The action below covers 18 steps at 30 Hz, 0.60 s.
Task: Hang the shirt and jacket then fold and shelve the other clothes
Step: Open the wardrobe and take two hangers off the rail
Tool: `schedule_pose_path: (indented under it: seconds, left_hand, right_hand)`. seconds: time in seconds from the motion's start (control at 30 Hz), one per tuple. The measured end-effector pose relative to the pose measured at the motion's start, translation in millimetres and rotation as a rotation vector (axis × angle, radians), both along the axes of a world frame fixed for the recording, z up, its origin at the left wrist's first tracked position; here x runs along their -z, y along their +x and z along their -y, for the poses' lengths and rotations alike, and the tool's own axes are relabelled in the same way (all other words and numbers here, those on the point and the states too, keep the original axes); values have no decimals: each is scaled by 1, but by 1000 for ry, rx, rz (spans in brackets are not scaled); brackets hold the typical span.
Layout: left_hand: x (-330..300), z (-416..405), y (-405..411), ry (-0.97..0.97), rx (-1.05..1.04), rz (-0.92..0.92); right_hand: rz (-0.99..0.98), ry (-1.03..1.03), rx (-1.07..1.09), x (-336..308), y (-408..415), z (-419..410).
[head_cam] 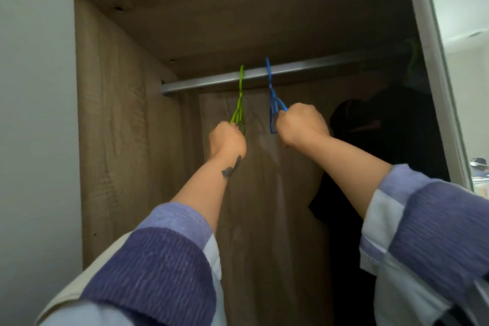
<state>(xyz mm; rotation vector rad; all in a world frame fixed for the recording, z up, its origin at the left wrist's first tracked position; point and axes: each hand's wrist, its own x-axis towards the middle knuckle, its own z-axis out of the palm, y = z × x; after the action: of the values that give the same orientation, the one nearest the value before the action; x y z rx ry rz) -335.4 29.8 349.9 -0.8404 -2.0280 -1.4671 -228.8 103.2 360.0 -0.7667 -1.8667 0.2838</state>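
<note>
I look up into a wooden wardrobe. A green hanger (240,98) and a blue hanger (272,95) hook over the metal rail (304,67), side by side and bare of clothes. My left hand (227,140) is closed around the lower part of the green hanger. My right hand (301,124) grips the lower part of the blue one. A dark garment (383,140) hangs further right on the rail, in shadow. No shirt or jacket shows in my hands.
The wardrobe's left side panel (119,114) and a shelf board (238,8) above the rail enclose the space. A sliding door frame (434,61) borders the right side. A white wall (34,114) lies to the left.
</note>
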Motion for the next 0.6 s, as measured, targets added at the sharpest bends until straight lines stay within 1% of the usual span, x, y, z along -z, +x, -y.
schedule_pose_path:
  seconds: [0.2, 0.27, 0.37, 0.47, 0.6]
  left_hand:
    - [3, -6, 1, 95, 36, 71]
    - [-2, -3, 1, 129, 59, 56]
    - [-13, 4, 2, 147, 140, 17]
    - [-18, 5, -3, 168, 225, 36]
    - [6, 18, 2, 135, 158, -9]
  right_hand:
    - [-4, -11, 120, 6, 21, -11]
    - [11, -2, 146, 16, 23, -16]
    - [23, 29, 180, 29, 27, -19]
    - [10, 38, 200, 34, 23, -21]
    - [-57, -17, 149, 40, 21, -20]
